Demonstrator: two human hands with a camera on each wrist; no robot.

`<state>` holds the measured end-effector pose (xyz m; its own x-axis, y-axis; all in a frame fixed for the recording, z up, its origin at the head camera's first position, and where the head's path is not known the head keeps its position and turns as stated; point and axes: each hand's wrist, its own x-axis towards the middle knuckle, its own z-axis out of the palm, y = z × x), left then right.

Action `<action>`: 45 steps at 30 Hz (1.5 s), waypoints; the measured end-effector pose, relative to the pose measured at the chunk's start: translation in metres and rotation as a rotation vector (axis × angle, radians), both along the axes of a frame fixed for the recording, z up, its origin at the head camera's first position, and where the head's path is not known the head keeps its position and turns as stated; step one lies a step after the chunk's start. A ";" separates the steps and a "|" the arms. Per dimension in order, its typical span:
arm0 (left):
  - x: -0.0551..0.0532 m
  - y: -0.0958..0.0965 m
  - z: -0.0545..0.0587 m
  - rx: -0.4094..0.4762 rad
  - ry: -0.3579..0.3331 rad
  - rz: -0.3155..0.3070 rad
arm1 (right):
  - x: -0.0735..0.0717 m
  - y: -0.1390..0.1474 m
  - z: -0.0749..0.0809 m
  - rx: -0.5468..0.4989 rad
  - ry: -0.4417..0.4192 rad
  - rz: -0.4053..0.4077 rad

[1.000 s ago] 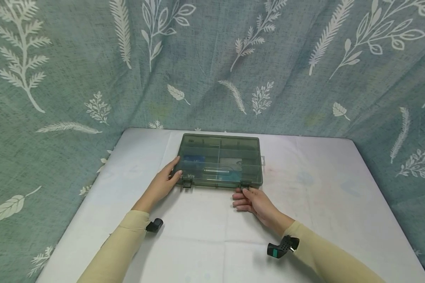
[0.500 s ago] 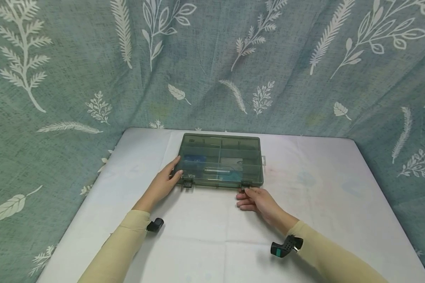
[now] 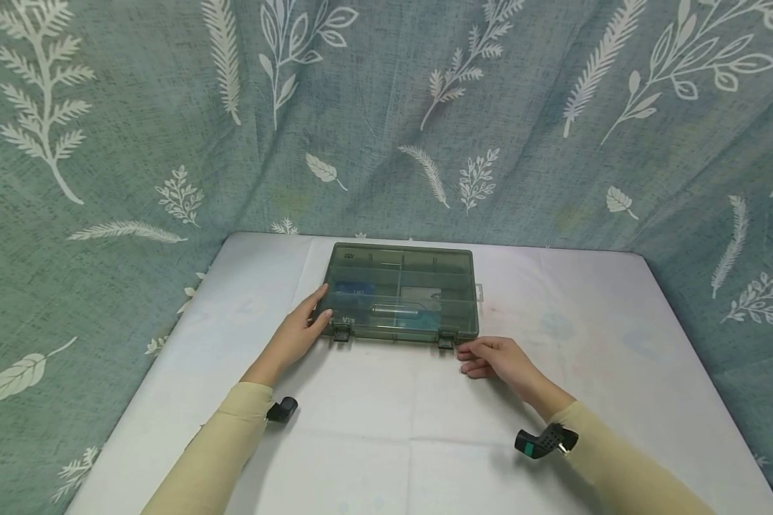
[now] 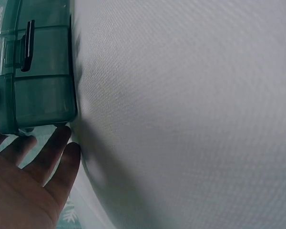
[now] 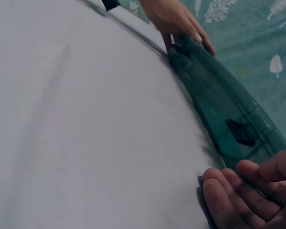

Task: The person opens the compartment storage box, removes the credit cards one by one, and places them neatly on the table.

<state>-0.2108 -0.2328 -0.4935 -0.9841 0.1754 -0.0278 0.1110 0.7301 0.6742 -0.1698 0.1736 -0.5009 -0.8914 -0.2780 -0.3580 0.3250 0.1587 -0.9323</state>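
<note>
A dark green see-through plastic organizer box [image 3: 431,263] lies at the back of the table, lid down. Blue, whitish and light-blue pieces show dimly through it. My left hand [image 3: 291,340] holds its left end, thumb at the front corner; in the left wrist view its fingers [image 4: 57,143] reach the end wall. Along the front are two latches, a left latch [image 3: 341,333] and a right latch [image 3: 446,341], both jutting outward. My right hand [image 3: 499,361] is just right of the right latch, fingers loosely bent, nothing held.
White cloth covers the table [image 3: 373,458]. A green leaf-print curtain [image 3: 373,143] rises behind and at both sides. A small clear tab [image 3: 479,292] sticks out of the box's right end. Each wrist carries a black camera [image 3: 546,440].
My right hand has drawn away from the right latch, moving to the right; that latch now shows fully, jutting out. The left hand and the box stay in place.
</note>
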 end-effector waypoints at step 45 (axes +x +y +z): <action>-0.001 -0.014 0.003 0.048 -0.125 -0.058 | -0.036 0.029 -0.009 0.309 0.512 0.159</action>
<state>-0.2116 -0.2469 -0.4909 -0.9618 0.2356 -0.1394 0.0652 0.6916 0.7193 -0.2060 0.2021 -0.5097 -0.9276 -0.3732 0.0187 -0.2010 0.4561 -0.8669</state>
